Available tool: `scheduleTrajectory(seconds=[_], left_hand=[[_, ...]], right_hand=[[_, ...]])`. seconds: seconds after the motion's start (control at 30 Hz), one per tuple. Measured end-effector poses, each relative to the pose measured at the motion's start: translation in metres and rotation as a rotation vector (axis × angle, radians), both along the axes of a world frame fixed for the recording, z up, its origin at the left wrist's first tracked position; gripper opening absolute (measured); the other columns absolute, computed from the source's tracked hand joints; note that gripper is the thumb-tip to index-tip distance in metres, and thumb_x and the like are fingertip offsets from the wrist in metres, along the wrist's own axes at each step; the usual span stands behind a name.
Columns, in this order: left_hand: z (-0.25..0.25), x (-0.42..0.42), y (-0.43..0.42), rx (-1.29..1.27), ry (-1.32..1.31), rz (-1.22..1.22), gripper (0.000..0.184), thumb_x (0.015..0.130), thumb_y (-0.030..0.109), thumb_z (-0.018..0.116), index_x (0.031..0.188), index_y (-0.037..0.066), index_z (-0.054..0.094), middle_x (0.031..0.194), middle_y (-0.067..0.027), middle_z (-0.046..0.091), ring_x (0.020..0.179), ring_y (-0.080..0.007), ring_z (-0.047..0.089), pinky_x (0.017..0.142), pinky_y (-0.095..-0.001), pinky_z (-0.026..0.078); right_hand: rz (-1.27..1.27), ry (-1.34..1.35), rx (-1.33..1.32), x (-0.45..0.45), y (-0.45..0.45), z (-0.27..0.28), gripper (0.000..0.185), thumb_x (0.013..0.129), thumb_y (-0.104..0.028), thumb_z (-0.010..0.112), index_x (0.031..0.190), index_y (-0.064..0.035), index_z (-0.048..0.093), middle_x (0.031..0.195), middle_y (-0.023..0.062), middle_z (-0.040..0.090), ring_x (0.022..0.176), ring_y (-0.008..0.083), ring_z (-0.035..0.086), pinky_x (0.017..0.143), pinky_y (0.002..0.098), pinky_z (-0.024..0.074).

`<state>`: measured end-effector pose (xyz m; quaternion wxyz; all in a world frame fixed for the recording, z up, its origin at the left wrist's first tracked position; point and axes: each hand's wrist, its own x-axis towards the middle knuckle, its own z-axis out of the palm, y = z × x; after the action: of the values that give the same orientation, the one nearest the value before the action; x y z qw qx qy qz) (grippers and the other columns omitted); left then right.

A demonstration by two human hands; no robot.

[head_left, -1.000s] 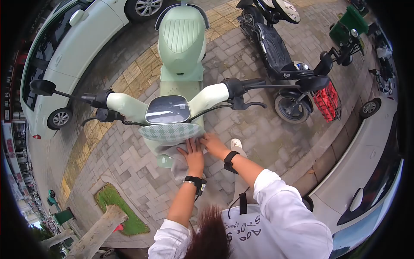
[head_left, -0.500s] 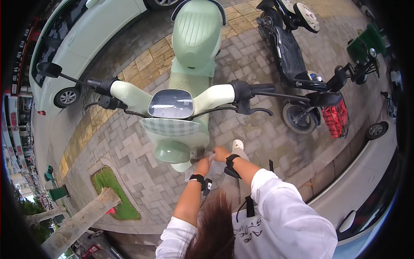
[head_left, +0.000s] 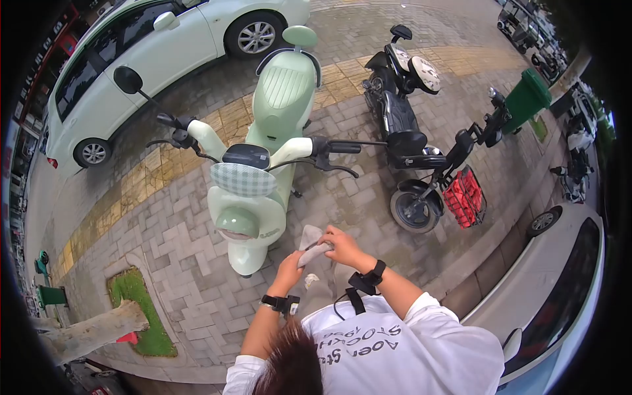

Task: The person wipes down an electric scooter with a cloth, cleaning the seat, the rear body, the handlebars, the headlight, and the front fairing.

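Observation:
My left hand (head_left: pixel 288 271) and my right hand (head_left: pixel 343 247) are both closed on a pale grey cloth (head_left: pixel 311 254), which is bunched and folded between them. Part of it sticks up past my fingers. Just ahead and to the left stands a mint-green electric scooter (head_left: pixel 238 197), upright, with a checked front panel and a round headlamp cover (head_left: pixel 237 222). Neither hand touches it. Black straps with small devices circle both my wrists.
A black electric scooter (head_left: pixel 401 125) with a red-lined front basket (head_left: pixel 465 197) stands to the right. White cars are parked at the upper left (head_left: pixel 191 33) and lower right (head_left: pixel 553 289). A tree trunk (head_left: pixel 99 332) rises from a grass patch at the left.
My hands have drawn back from the green scooter's front, and more of the cloth shows between them. My view has shifted, bringing the scooter's whole front and rear into sight.

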<state>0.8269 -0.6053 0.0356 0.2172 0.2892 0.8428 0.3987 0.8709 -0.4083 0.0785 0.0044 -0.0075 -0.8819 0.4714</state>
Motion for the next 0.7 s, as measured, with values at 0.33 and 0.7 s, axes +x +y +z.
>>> scheduleTrajectory(seconds=[0.33,0.7], left_hand=[[0.109,-0.056,0.083,-0.138,0.636,0.163,0.049,0.053,-0.007,0.052,0.1,0.008,0.054,0.098,-0.0064,0.054,0.095,-0.0252,0.048,0.081,-0.0374,0.035],[0.157,-0.155,0.16,0.015,0.875,0.523,0.056,0.054,-0.013,0.048,0.105,0.009,0.055,0.11,-0.0098,0.048,0.112,-0.0305,0.039,0.093,-0.0444,0.028]], right_hand=[[0.129,0.285,-0.008,-0.049,0.075,0.057,0.038,0.06,0.0,0.059,0.096,-0.0085,0.054,0.093,0.0104,0.048,0.081,0.0276,0.051,0.068,0.0344,0.043],[-0.116,0.78,0.233,-0.148,0.093,0.11,0.044,0.059,0.004,0.055,0.102,-0.0024,0.052,0.093,0.0116,0.051,0.088,0.03,0.047,0.076,0.0371,0.0388]])
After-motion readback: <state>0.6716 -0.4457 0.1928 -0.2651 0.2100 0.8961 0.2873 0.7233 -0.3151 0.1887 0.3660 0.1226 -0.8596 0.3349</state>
